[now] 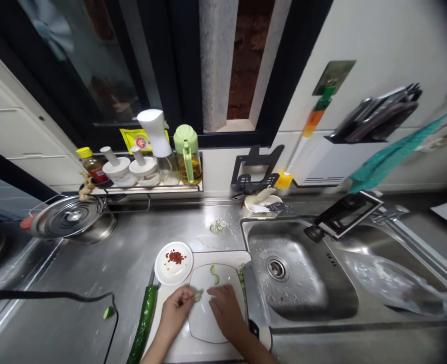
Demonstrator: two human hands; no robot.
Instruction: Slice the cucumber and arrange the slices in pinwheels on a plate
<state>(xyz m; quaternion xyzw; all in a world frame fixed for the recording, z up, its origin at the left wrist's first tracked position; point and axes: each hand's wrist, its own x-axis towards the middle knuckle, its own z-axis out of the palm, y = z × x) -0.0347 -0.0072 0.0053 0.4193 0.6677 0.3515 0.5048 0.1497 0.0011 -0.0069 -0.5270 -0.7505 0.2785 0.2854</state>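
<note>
Head camera view: you pinch a cucumber slice (198, 296) in your left hand (178, 306) above a white plate (204, 323), your right hand (225, 307) alongside with fingers loosely parted. Two other slices (216, 279) lie on the plate, near a round dish (158, 275) of red bits (176, 257), with a long cucumber (143, 323) beside the board (227, 257) on the steel desk (83, 288).

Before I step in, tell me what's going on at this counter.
A person's left hand pinches a thin green slice above a plate on a white board. The right hand is beside it over the plate, seemingly empty. Two more slices lie on the plate. A long cucumber lies along the board's left edge, and a dish holds small red pieces.
</note>
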